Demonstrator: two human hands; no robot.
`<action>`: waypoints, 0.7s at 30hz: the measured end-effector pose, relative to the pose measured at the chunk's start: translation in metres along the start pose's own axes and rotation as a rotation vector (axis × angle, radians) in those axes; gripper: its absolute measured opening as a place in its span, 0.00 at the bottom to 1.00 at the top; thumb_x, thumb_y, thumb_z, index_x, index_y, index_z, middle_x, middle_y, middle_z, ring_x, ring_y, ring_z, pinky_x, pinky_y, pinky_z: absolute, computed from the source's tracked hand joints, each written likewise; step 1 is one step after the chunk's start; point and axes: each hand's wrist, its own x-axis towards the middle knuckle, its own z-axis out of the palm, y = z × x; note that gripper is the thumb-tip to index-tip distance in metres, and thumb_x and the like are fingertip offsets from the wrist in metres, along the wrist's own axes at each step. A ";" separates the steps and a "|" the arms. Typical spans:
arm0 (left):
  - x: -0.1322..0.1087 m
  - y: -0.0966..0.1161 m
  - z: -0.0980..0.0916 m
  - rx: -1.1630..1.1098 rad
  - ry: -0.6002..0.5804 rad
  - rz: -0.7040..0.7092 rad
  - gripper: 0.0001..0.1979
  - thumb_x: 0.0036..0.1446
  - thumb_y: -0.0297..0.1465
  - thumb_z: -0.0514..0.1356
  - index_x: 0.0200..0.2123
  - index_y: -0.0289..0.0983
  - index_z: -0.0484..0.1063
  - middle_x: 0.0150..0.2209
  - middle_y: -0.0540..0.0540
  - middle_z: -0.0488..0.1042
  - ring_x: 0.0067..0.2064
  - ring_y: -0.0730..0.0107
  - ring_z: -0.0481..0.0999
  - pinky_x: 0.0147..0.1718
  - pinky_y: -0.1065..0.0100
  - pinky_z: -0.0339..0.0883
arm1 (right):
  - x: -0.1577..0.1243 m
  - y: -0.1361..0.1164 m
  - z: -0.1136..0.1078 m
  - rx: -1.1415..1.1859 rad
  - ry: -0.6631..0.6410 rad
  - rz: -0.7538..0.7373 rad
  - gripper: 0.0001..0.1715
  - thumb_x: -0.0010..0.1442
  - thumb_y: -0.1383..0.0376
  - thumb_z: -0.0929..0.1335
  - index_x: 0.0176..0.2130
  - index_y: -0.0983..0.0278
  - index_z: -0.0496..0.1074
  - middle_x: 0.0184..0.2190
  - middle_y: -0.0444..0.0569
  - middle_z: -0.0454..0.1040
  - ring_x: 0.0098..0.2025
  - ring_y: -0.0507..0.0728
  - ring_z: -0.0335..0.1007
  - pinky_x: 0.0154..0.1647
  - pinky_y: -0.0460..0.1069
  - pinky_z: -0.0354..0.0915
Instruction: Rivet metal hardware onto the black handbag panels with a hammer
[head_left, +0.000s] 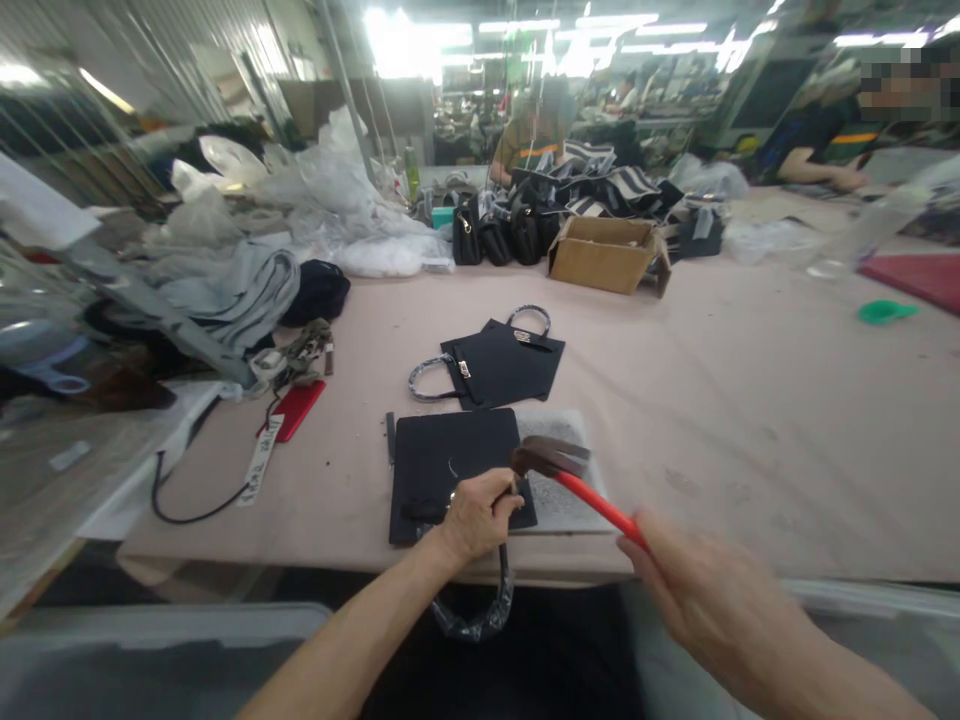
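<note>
My right hand (pixel 690 580) is wrapped round the red handle of a claw hammer (pixel 600 505). The hammer's dark head is at the fingertips of my left hand (pixel 480 510). Those fingers are closed in a pinch on a small upright piece, mostly hidden, above a black bag panel (pixel 457 445). The panel lies flat, partly over a pale grey slab (pixel 570 505). Its plastic-wrapped handle (pixel 476 625) hangs over the table's front edge. Beyond it, more black bag panels (pixel 502 368) with wrapped handles and metal fittings overlap on the table.
A cardboard box (pixel 604 255) and black bags (pixel 466 235) stand at the back. To the left are a red card-like item (pixel 300 410), a black cord (pixel 191 518) and grey cloth (pixel 251 295). A green funnel-like piece (pixel 886 312) lies right. Co-workers sit across the table.
</note>
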 end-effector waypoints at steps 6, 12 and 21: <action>-0.001 -0.001 0.000 -0.012 0.020 0.014 0.07 0.59 0.23 0.60 0.38 0.38 0.75 0.42 0.44 0.79 0.44 0.64 0.79 0.46 0.66 0.73 | 0.017 0.034 0.008 0.256 -0.048 0.192 0.24 0.64 0.45 0.59 0.27 0.58 0.62 0.18 0.44 0.64 0.20 0.54 0.60 0.21 0.49 0.55; -0.001 0.002 0.000 -0.001 -0.009 0.003 0.07 0.60 0.24 0.59 0.40 0.38 0.75 0.42 0.44 0.78 0.45 0.63 0.79 0.47 0.65 0.73 | 0.037 0.102 0.063 0.162 -0.211 0.574 0.21 0.64 0.51 0.55 0.30 0.61 0.64 0.23 0.50 0.68 0.22 0.58 0.65 0.22 0.53 0.64; -0.002 0.007 0.000 0.040 -0.032 -0.040 0.05 0.63 0.29 0.59 0.42 0.39 0.75 0.42 0.44 0.78 0.45 0.63 0.79 0.48 0.65 0.73 | 0.049 0.030 0.148 0.008 0.118 -0.271 0.27 0.67 0.57 0.63 0.60 0.66 0.67 0.62 0.62 0.67 0.63 0.67 0.63 0.63 0.62 0.62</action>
